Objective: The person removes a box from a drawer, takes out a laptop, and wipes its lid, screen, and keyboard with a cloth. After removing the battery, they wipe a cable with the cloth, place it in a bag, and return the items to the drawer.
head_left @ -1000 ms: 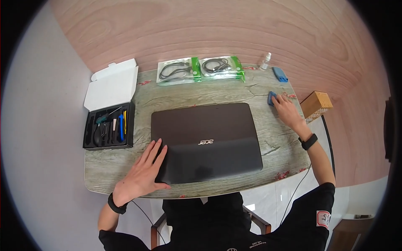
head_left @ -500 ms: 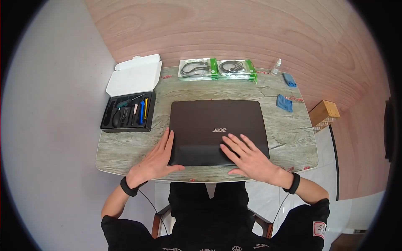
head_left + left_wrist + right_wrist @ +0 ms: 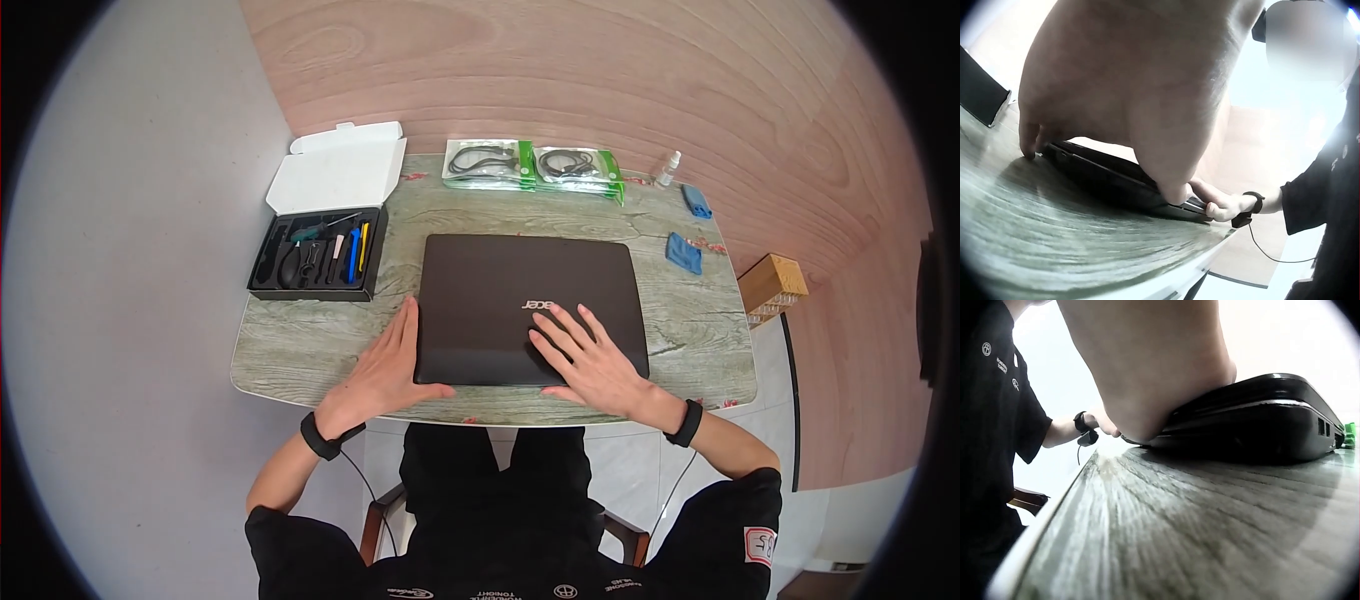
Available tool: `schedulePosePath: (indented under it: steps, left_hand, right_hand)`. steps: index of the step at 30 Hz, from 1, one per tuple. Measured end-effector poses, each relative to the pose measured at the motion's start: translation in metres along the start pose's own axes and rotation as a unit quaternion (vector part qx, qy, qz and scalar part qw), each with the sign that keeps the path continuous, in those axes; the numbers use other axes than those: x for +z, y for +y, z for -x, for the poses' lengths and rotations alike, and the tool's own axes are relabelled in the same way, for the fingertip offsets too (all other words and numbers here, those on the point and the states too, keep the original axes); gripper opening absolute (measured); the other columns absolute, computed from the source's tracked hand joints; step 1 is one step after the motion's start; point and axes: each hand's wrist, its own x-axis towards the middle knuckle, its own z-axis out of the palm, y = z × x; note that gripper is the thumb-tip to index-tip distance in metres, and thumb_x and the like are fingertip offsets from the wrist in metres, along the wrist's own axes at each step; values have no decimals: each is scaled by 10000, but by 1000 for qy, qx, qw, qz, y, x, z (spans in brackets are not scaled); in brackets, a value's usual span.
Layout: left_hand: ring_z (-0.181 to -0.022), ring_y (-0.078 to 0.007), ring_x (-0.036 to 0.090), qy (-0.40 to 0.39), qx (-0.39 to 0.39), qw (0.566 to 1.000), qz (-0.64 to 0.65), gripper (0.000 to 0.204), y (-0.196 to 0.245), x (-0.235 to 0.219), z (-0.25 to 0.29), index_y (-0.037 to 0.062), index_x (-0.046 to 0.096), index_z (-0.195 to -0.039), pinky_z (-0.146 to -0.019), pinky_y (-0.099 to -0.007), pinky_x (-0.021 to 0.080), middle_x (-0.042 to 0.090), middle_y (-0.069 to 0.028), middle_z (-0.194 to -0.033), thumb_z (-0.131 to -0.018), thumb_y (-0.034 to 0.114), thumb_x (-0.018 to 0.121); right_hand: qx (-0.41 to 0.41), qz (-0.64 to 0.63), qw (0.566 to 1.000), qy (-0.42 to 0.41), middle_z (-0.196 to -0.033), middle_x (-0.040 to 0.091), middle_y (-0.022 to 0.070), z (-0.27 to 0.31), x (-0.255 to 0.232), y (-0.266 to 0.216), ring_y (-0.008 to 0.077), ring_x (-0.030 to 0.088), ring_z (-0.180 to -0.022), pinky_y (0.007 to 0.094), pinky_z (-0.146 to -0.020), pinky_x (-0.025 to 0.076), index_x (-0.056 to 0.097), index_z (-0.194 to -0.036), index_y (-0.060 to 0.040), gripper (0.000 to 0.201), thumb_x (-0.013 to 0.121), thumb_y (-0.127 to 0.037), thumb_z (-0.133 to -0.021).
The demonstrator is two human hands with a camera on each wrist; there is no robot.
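Both hands lie flat, fingers spread: left hand (image 3: 385, 372) at the near-left corner of the smooth, dark, closed laptop (image 3: 530, 290), right hand (image 3: 590, 360) on its lid. Grey wood-grain counter (image 3: 310, 340) underneath. Wrist views blur the fingertips.

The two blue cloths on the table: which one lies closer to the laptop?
The larger blue cloth, just off the laptop's far right corner. The smaller blue cloth lies farther back, beside the spray bottle.

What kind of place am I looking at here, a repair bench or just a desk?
Probably a small laptop-repair or servicing desk. A closed Acer laptop lies on a wood-grain table, with an open tool kit box of small tools beside it, plus bagged cables and a spray bottle.
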Motion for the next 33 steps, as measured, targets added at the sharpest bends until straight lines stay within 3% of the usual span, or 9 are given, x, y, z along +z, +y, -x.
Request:
schedulePosePath:
  steps: [4, 7, 10, 16, 22, 28, 31, 33]
  left_hand:
    - [-1512, -471, 172, 2, -3, 1000, -11, 1318, -1, 1, 1, -158, -13, -1531, -1232, -450, 252, 131, -393, -1590, -781, 546, 811]
    - [-1511, -474, 177, 16, 0, 1000, -17, 1307, -2, 1, 1, -193, 43, -1513, -1229, -466, 251, 138, -413, -1577, -792, 625, 764]
    - [-1507, -470, 194, 23, -14, 999, -26, 1243, -3, 1, 11, -188, 78, -1515, -1226, -482, 250, 149, -394, -1586, -825, 604, 742]
    - [-1503, -426, 235, 2, 76, 981, -180, 961, 19, -3, 45, -83, 271, -1530, -1236, -467, 224, 281, -289, -1587, -896, 503, 694]
    - [-1448, -320, 360, -41, 202, 969, -134, 872, 42, 1, 39, -7, 353, -1526, -1211, -447, 264, 438, -188, -1511, -904, 520, 661]
    - [-1422, -278, 393, -52, 225, 963, -139, 881, 35, 4, 31, 3, 336, -1542, -1180, -426, 304, 437, -151, -1525, -907, 526, 650]
    - [-1458, -255, 358, -69, 217, 961, -154, 862, 34, 4, 30, 24, 312, -1563, -1212, -418, 265, 399, -123, -1568, -950, 573, 567]
    - [-1489, -264, 315, -62, 219, 964, -139, 901, 36, 4, 29, 19, 295, -1566, -1223, -438, 244, 348, -128, -1602, -919, 558, 617]
  right_hand:
    - [0, 14, 1000, 14, -1580, 368, 147, 0, -8, 0, 344, 250, -1514, 587, -1217, 212, 412, -1498, -57, 774, 540, -597, -959]
    - [-10, 37, 999, 29, -1572, 383, 146, 2, -7, 1, 343, 273, -1505, 592, -1213, 219, 414, -1495, -58, 793, 567, -602, -938]
    - [0, 68, 996, 52, -1560, 407, 143, 4, -7, 0, 339, 300, -1496, 591, -1210, 231, 431, -1481, -57, 816, 599, -611, -906]
    - [16, 73, 994, 73, -1550, 428, 139, 7, -5, -1, 334, 321, -1488, 577, -1205, 260, 460, -1455, -51, 841, 629, -623, -862]
    - [12, 81, 993, 84, -1545, 436, 141, 7, -7, -1, 333, 350, -1475, 566, -1199, 279, 460, -1454, -50, 846, 628, -627, -858]
    - [12, 105, 989, 103, -1530, 461, 143, 4, -23, 6, 327, 385, -1457, 556, -1197, 286, 458, -1459, -51, 854, 608, -641, -859]
    - [8, 112, 988, 105, -1512, 485, 143, 1, -31, 12, 330, 413, -1440, 546, -1189, 299, 471, -1448, -50, 841, 586, -648, -869]
    - [12, 131, 983, 125, -1491, 507, 153, -3, -43, 19, 336, 441, -1420, 524, -1169, 331, 501, -1418, -47, 807, 554, -650, -886]
